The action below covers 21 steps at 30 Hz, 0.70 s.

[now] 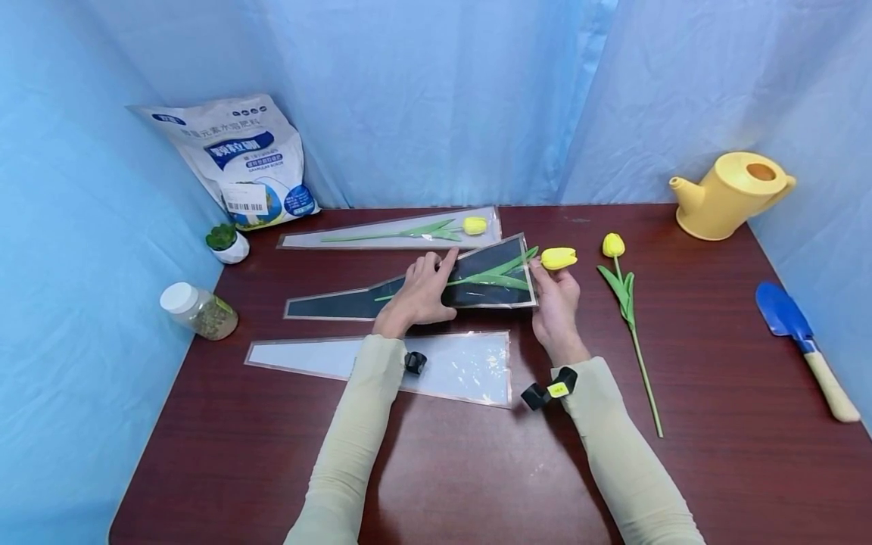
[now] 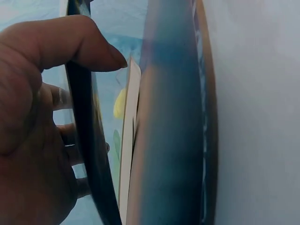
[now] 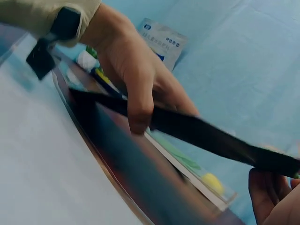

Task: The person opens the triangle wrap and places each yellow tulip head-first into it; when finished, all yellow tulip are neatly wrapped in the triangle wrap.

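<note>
Holding the dark sleeve [image 1: 436,291] mid-desk, the left hand [image 1: 422,291] pinches its open edge while the right hand [image 1: 555,303] grips the tulip [image 1: 559,258] at the mouth, stem partly inside; the leaves could snag on the rim or the thin film buckle if the left grip slips. Loose tulip [image 1: 623,291] just right, clear sleeve [image 1: 409,363] under the forearms, filled sleeve [image 1: 402,231] behind, can [image 1: 732,195] and trowel [image 1: 800,341] well apart.

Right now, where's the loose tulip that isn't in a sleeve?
Head view, right side: the loose tulip lies on the table, right of the right hand, between it and the blue trowel.
</note>
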Motion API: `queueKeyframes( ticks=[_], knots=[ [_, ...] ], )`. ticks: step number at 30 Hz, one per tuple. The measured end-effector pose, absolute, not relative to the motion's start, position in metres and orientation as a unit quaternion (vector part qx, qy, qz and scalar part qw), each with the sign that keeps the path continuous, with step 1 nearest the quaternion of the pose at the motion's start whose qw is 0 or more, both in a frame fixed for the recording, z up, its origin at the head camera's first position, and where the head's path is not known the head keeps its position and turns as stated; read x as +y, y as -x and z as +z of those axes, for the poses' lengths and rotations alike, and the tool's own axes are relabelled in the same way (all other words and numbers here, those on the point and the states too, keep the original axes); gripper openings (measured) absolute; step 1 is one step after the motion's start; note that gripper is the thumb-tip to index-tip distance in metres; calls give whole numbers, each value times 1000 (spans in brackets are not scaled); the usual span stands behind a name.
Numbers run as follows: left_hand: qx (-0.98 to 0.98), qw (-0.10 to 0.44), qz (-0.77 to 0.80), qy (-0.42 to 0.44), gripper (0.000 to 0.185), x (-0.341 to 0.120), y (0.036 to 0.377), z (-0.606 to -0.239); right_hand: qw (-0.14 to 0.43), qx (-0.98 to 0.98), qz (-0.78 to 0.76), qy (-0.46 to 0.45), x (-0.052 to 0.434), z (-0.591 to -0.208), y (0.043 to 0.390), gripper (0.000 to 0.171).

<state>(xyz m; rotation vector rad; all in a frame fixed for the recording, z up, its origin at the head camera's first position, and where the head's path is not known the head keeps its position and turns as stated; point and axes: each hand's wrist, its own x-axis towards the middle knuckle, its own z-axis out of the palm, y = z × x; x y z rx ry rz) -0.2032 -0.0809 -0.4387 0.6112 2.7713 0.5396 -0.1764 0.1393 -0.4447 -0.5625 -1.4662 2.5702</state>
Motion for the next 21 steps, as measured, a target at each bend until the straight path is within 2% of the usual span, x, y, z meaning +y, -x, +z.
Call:
queueKeyframes(
  ticks=[3, 8, 11, 15, 21],
  knots=[
    [951, 117, 195, -211, 106, -84, 203, -438, 49, -523, 831, 185, 146, -441, 178, 12],
    [952, 107, 197, -208, 103, -89, 205, -438, -20, -555, 818, 150, 164, -434, 177, 14],
    [952, 107, 198, -206, 102, -90, 205, -437, -45, -564, 816, 117, 173, -431, 176, 21],
    [952, 108, 199, -205, 102, -90, 204, -437, -41, -588, 801, 107, 179, -430, 175, 26],
    [953, 110, 196, -203, 101, -89, 204, -437, -10, -613, 782, 113, 180, -429, 175, 15]
  ],
)
